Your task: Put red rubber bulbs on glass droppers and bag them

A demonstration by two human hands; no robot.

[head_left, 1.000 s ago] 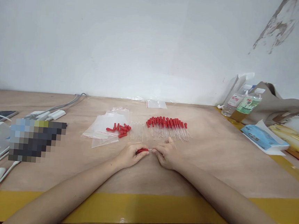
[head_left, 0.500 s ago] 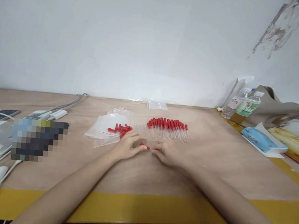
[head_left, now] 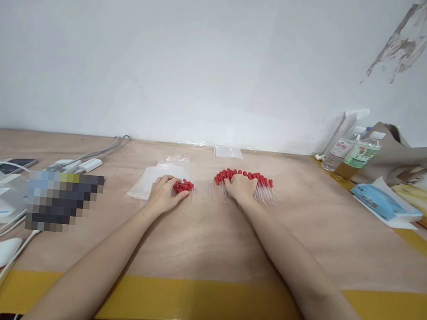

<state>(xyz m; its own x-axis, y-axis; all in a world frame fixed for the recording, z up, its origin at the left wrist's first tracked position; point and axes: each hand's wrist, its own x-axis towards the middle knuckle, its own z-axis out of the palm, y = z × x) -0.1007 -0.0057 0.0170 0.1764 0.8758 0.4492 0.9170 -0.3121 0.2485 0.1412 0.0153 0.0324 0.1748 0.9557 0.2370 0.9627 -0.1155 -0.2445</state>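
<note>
My left hand [head_left: 164,194] rests on the table around the left side of a small pile of red rubber bulbs [head_left: 184,185]. Its fingers curve over the far side and its thumb lies apart on the near side, so it is open. My right hand [head_left: 241,187] is lowered over a row of clear droppers with red bulbs [head_left: 266,180]. Its fingers are curled downward, and whatever they pinch is hidden beneath the hand. Between both hands lie several thin clear tubes [head_left: 204,189] without bulbs, side by side.
Clear plastic bags [head_left: 145,178] lie under and behind my left hand, with a smaller bag [head_left: 228,153] near the wall. Chargers and cables [head_left: 4,196] crowd the left side. Bottles [head_left: 359,155], a tissue pack [head_left: 387,202] and a grey-brown bag [head_left: 396,156] stand at the right.
My hands have moved apart from the red-bulbed dropper between them. The left went to the loose bulbs, the right forward onto the dropper row. The view has shifted slightly.
</note>
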